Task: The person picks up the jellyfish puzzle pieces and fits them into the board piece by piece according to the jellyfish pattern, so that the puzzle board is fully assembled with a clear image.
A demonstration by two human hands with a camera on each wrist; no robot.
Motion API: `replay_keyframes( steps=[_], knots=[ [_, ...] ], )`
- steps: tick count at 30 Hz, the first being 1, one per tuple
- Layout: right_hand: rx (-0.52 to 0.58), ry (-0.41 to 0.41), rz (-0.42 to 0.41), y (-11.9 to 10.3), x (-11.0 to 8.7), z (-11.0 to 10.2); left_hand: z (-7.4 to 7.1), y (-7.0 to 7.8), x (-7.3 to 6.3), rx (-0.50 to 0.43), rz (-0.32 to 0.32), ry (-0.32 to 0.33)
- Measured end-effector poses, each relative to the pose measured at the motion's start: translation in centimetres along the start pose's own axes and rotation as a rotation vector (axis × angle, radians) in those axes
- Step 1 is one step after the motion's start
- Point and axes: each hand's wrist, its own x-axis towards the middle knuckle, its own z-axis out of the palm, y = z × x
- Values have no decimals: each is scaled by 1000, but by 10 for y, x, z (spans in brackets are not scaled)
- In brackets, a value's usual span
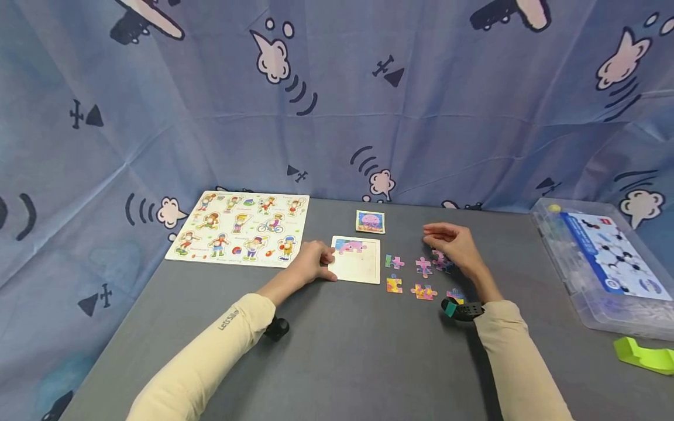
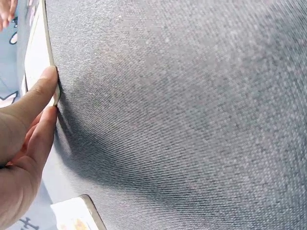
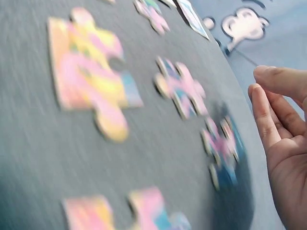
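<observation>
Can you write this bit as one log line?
left hand: holds white rectangular puzzle board by corner | right hand: nothing visible held, near multicoloured knobbed jigsaw pieces | board: partly filled

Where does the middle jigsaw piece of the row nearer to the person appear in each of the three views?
Head: the middle jigsaw piece lies right of and below the centre.
Left wrist: not in this picture.
Right wrist: upper left, the biggest piece, slightly blurred.
Shared landmark: the right hand, right of centre in the head view, top-left corner in the left wrist view, right edge in the right wrist view.
</observation>
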Motion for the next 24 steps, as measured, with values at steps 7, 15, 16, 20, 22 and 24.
replay_keyframes(
  steps=[7, 15, 16, 20, 22, 24],
  knots=[
    [-64, -33, -2, 8, -12, -30, 1, -3, 1, 8, 5, -1],
    [-85, -142, 111, 16, -16, -49, -1, -1, 0, 12, 15, -8],
    [-88, -152, 128, 17, -16, -50, -1, -1, 0, 13, 18, -8],
    [-152, -198, 181, 16, -13, -52, -1, -1, 3, 29, 25, -16],
    [-188, -225, 193, 14, -11, -52, -1, -1, 4, 31, 16, -19],
    [-211, -245, 198, 11, -10, -51, -2, -1, 4, 31, 12, -20]
  ],
)
